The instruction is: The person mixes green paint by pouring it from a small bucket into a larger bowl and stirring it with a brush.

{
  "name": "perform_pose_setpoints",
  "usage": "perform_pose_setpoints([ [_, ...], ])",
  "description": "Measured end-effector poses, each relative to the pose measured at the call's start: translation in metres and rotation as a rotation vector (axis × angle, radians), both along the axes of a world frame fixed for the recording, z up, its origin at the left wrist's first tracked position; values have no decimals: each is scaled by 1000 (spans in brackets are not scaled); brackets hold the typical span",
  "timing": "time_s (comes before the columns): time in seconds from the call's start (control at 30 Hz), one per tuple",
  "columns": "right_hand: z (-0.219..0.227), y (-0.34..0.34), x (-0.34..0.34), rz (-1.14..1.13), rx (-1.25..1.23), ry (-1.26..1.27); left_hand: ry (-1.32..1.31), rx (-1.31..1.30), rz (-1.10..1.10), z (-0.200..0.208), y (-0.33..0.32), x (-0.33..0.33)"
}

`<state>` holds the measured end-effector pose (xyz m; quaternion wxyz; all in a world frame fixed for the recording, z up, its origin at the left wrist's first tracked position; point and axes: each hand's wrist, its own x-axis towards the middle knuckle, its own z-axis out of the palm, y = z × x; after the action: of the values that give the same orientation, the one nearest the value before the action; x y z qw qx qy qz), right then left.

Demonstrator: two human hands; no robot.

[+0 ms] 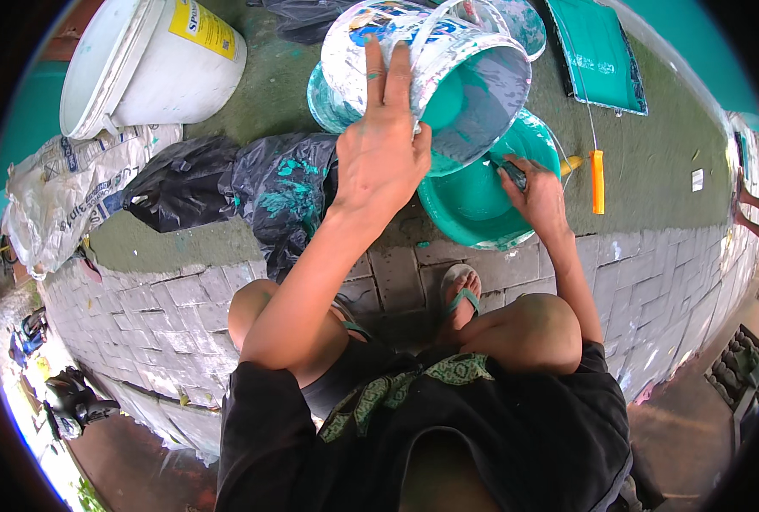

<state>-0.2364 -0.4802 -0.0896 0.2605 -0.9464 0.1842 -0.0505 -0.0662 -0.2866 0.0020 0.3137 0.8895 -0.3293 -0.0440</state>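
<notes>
A white, paint-smeared bucket [497,96] is tilted on its side, its mouth facing right and toward me, with teal paint inside. My left hand [379,154] holds it near the rim, with two fingers stretched along its outside and the thumb at the edge. Under its mouth stands a round teal tub [460,224] with teal paint in it. Over that tub my right hand [537,196] is closed around a small dark, paint-stained thing [512,173], whose kind I cannot make out. Part of the tub is hidden behind the bucket.
A large white bucket [183,77] lies tipped at the far left. Paint-splashed black plastic [286,183] and a white sack [68,192] spread below it. To the right are a teal paint tray [599,60] and an orange roller handle [598,182]. Another person's legs [750,213] show at the right edge.
</notes>
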Motion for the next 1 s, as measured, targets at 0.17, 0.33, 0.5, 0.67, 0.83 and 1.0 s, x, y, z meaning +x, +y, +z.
perform_pose_setpoints([
  [0.17, -6, -12, -18, -159, 6, 80, 82, 24, 55, 8, -5, -1],
  [0.33, 3, -17, -23, -207, 262, 129, 3, 48, 13, 8, -10, 9],
  [0.5, 21, -30, -21, -217, 418, 181, 108, 9, 95, 16, -20, 3],
  [0.67, 31, -42, -33, -327, 466, 54, 51, 56, 102, 14, -23, 0],
  [0.83, 27, -39, -42, -452, 384, 59, 39, 39, 118, 12, -25, -4],
  [1.0, 9, -36, -51, -641, 412, -57, 14, 59, 87, 15, -31, -9],
])
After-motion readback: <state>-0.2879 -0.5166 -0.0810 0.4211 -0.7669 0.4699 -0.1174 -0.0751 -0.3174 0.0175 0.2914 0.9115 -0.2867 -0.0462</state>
